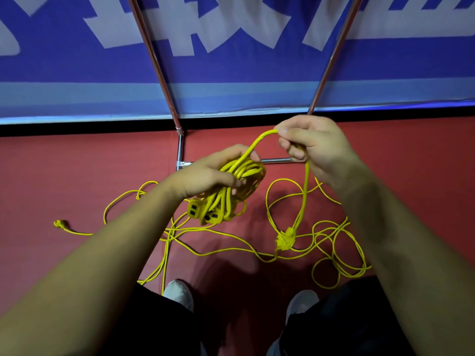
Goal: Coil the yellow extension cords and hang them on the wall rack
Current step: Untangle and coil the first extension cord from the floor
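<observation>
My left hand (205, 174) grips a bundle of coiled yellow cord (241, 176), with yellow socket blocks (198, 209) hanging below it. My right hand (311, 145) pinches a strand of the same cord, which arcs over from the bundle and drops to a knotted tangle (285, 238) on the floor. More loose yellow cord (331, 242) lies in loops across the red floor, and a plug end (59, 224) sits far left.
A metal rack frame (180, 150) with two slanted poles stands against a blue banner wall (231, 73) just beyond my hands. My two white shoes (180, 295) stand at the bottom, with cord loops close to them on the red floor.
</observation>
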The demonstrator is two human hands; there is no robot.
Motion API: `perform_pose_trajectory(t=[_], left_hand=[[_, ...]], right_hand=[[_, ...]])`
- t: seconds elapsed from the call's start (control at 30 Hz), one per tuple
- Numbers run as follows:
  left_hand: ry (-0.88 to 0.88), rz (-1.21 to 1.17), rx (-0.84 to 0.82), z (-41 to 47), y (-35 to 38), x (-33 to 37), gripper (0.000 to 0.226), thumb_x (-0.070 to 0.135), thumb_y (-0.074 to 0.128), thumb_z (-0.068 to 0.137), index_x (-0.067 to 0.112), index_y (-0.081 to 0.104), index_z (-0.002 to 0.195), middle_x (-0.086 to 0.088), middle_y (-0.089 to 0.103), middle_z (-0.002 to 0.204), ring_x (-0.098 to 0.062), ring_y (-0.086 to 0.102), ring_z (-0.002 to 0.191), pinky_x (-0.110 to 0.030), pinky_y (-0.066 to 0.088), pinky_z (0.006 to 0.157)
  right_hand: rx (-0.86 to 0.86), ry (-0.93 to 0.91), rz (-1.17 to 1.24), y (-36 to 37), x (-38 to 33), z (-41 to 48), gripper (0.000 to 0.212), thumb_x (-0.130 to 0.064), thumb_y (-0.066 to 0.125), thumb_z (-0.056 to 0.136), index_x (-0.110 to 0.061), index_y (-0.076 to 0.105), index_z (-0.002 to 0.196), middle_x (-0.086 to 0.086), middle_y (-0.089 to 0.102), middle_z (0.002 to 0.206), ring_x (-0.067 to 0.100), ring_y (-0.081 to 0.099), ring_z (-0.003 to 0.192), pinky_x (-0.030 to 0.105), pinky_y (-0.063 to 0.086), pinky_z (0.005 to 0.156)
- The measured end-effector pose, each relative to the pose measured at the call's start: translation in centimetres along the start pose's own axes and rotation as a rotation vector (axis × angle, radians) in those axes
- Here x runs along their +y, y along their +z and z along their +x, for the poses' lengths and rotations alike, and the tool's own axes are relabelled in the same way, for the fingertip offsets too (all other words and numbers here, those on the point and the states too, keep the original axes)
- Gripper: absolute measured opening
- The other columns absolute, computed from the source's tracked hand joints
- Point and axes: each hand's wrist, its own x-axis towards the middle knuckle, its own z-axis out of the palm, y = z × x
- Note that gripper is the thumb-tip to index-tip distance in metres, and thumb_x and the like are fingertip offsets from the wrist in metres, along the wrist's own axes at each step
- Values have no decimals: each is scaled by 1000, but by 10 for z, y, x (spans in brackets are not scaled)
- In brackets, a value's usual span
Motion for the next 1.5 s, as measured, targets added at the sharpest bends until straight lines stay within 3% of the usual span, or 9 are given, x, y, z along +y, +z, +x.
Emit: perform_pose_trajectory(t=[0.2, 0.43, 0.6, 0.77, 0.87, 0.97, 1.17, 1.37, 1.5], left_hand=[[66, -239, 49, 1, 0, 4, 37, 12, 46, 93, 14, 52, 130, -20, 54, 81, -27, 50, 63, -30, 45, 59], [145, -470, 166, 1, -13, 5, 57, 7, 41, 88, 13, 35, 145, -26, 52, 78, -26, 47, 55, -34, 42, 59], [303, -774, 168, 0, -20, 14, 58, 19, 62, 75, 11, 50, 131, -19, 61, 89, -25, 51, 62, -25, 31, 56], [404, -916, 303, 0, -31, 18, 49, 19, 52, 77, 16, 53, 126, -16, 54, 79, -21, 47, 55, -28, 27, 61], [434, -989, 455, -3, -42, 17, 46, 20, 43, 80, 19, 55, 125, -15, 52, 76, -20, 45, 53, -27, 32, 61], [460, -1102, 601, -2, -50, 12, 42, 17, 41, 84, 16, 55, 124, -16, 51, 77, -21, 45, 55, -29, 33, 63], [515, -1261, 797, 0, -60, 4, 31, 11, 43, 90, 11, 53, 119, -18, 53, 86, -27, 49, 63, -30, 40, 62], [506, -1276, 792, -6, -73, 2, 15, 14, 53, 96, 6, 48, 108, -17, 55, 80, -29, 55, 66, -36, 50, 68], [552, -1157, 888, -2, -65, 6, 28, 7, 50, 97, 13, 42, 124, -19, 55, 85, -30, 56, 70, -39, 50, 70]], right_hand=[[183, -63, -298, -11, 16, 10, 18, -23, 75, 85, -13, 62, 79, 2, 61, 59, 11, 42, 48, 20, 33, 45], [70, -3, -422, -26, 43, 18, 5, -10, 65, 93, -8, 67, 88, 5, 63, 67, 3, 55, 53, 21, 46, 59], [-22, 23, -475, -24, 57, 23, 18, -14, 53, 100, -13, 69, 92, 3, 62, 69, 10, 55, 61, 23, 48, 62], [-104, 152, -568, -22, 72, 21, 18, -9, 49, 100, -13, 65, 92, 2, 55, 67, 15, 56, 61, 21, 45, 57], [-120, 299, -463, -19, 79, 13, 19, -12, 49, 101, -13, 63, 89, 2, 54, 71, 26, 65, 74, 19, 41, 55], [-188, 477, -142, -3, 84, 6, 18, -19, 48, 102, -12, 63, 95, 2, 58, 75, 35, 70, 92, 30, 44, 71], [-223, 543, -139, 38, 91, -8, 22, -16, 41, 104, -9, 62, 103, 8, 56, 70, 18, 60, 60, 26, 47, 61], [-360, 615, -101, 59, 73, -25, 29, -8, 39, 103, -20, 54, 124, 7, 52, 65, 33, 69, 74, 36, 54, 71], [-421, 571, -130, 74, 61, -38, 22, -7, 41, 102, -10, 45, 123, 11, 54, 67, 29, 63, 65, 38, 52, 69]])
